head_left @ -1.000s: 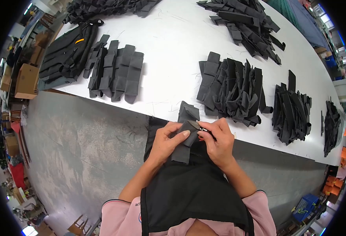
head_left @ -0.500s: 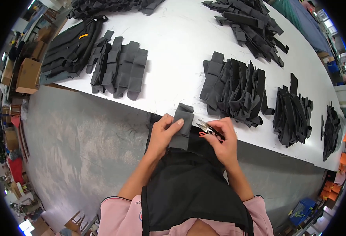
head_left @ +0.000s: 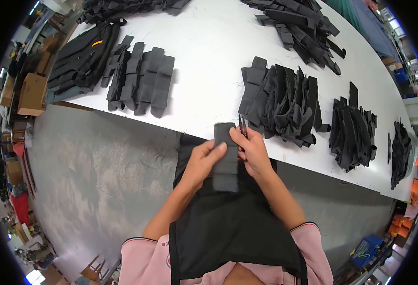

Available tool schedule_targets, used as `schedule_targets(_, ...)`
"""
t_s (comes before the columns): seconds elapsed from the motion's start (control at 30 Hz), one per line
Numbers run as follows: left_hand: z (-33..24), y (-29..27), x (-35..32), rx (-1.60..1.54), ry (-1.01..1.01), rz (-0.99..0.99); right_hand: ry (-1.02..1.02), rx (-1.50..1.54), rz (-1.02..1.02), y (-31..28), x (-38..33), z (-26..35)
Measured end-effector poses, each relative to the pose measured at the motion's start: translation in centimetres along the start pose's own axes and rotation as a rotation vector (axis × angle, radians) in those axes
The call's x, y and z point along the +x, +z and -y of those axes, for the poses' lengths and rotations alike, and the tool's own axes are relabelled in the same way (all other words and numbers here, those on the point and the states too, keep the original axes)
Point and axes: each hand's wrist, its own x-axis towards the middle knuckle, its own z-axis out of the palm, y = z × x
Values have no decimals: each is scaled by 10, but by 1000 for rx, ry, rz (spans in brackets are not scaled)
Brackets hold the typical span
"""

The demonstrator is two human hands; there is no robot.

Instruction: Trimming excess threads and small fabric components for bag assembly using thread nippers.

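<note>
A dark grey fabric strip [head_left: 225,164] with crosswise seams hangs upright at the table's near edge, over my black apron [head_left: 233,228]. At its left edge my left hand [head_left: 203,160] grips it, thumb lying on its front. My right hand [head_left: 252,151] holds small dark thread snips [head_left: 243,124] with the blades pointing up and away. The thumb of that hand also touches the strip's upper right edge. Just beyond the right hand lies a pile of similar strips [head_left: 280,102].
A white table [head_left: 204,71] spreads ahead. On its left lie a black backpack [head_left: 83,61] and a row of seamed strips [head_left: 142,80]. More strip bundles [head_left: 354,133] lie to the right, others [head_left: 309,33] farther back. Cardboard boxes [head_left: 32,95] stand at far left.
The strip has come unfolded and hangs longer below my hands. My right hand has moved left and up onto its edge, the snips turned from pointing left to pointing away.
</note>
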Motion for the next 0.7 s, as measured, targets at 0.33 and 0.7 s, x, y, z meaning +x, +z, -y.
schedule_targets(0.33, -2, 0, 6, -22, 216, -212, -576, -719, -199, -26, -50, -22)
schedule_targets(0.7, -7, -1, 2, -45, 262, -211, -877, -1107, -159, -20, -50, -8)
